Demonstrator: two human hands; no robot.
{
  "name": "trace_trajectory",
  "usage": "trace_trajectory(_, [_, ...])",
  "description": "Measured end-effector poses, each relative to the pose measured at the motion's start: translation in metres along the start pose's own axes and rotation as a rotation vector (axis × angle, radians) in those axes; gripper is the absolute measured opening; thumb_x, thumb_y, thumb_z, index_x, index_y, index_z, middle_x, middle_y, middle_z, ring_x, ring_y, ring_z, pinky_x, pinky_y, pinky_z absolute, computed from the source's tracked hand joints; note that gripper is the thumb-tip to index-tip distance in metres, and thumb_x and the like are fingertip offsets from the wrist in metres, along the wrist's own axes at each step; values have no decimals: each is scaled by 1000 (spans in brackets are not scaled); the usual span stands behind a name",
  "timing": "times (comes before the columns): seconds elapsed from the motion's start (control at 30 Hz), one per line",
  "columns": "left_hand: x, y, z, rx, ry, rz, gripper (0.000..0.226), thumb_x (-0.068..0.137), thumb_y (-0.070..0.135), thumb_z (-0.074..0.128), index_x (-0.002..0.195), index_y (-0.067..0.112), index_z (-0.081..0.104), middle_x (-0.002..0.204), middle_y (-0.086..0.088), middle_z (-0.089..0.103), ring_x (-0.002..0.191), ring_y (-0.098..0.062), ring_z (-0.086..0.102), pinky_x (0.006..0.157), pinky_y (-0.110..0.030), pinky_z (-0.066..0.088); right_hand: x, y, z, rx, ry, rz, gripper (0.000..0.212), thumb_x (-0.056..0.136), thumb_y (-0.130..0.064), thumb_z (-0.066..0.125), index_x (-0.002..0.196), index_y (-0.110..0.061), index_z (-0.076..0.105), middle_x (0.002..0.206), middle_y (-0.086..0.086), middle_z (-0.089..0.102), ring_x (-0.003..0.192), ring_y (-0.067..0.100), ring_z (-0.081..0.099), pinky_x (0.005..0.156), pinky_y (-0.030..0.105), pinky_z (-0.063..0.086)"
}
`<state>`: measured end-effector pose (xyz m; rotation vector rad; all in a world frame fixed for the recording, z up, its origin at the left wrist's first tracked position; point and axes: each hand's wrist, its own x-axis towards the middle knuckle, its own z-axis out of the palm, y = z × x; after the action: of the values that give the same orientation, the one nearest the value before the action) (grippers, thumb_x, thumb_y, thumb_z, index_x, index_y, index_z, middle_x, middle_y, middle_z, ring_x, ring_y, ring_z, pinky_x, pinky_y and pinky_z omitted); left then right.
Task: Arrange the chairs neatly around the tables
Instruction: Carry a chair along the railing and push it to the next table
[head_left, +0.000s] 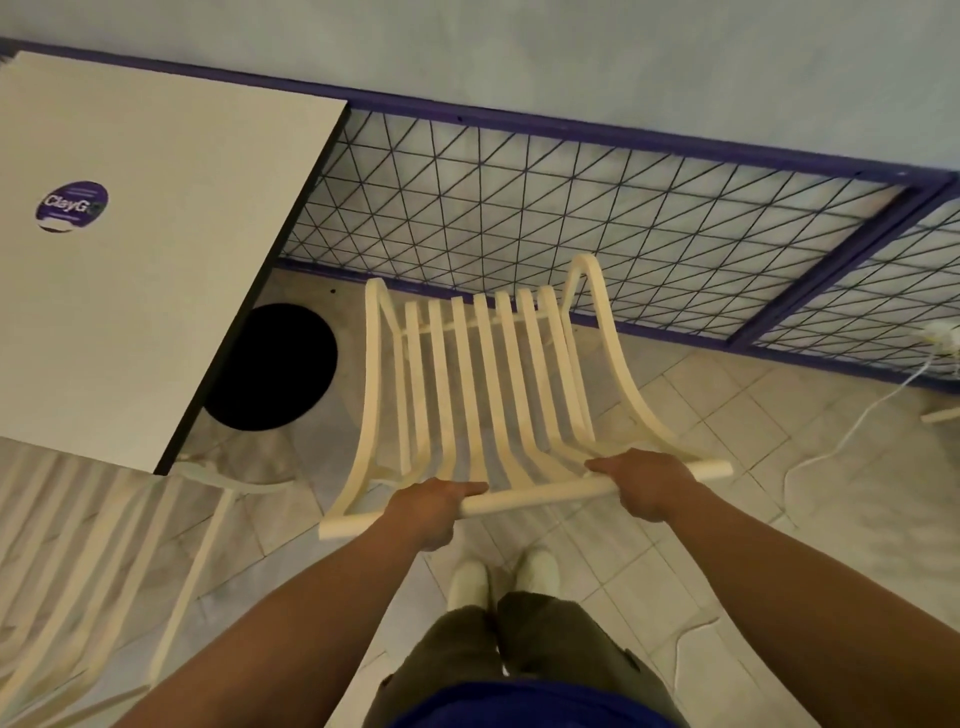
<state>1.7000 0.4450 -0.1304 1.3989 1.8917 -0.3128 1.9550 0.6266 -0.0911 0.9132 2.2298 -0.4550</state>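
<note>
Gripping the top rail (540, 498) of the cream slatted chair (488, 389), I record my left hand (436, 512) curled round it left of centre and my right hand (649, 486) curled round it nearer the right end. The chair is beside the right edge of the white table (156, 286), its seat toward the purple-framed wire mesh panel (519, 208); whether its legs touch the tiled floor (727, 545) I cannot tell. A second cream chair (78, 545), blurred, sits at the table's near edge.

Both hands, left (434, 512) and right (644, 483), grip cream slatted chair's (488, 384) top rail, beside white table (171, 218).
</note>
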Motion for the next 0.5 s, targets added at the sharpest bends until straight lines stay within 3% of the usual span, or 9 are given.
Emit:
trace_trajectory(0.27, [-2,2,2,-9,57,38,80,91,6,60,146,56,30,120,2,61,93,-22,61,74,-34,55,-9,-1,2,-15,58,73,62,92,-13,59,142,-44,40,129,-1,58,105,19,61,95,36,50])
trace_trajectory(0.5, [-3,4,1,-6,22,22,83,89,6,66,146,54,31,124,2,61,97,-22,63,84,-40,58,3,5,1,-9,19,27,67,91,-17,61,145,-45,34,135,-3,55,110,19,58,96,36,48])
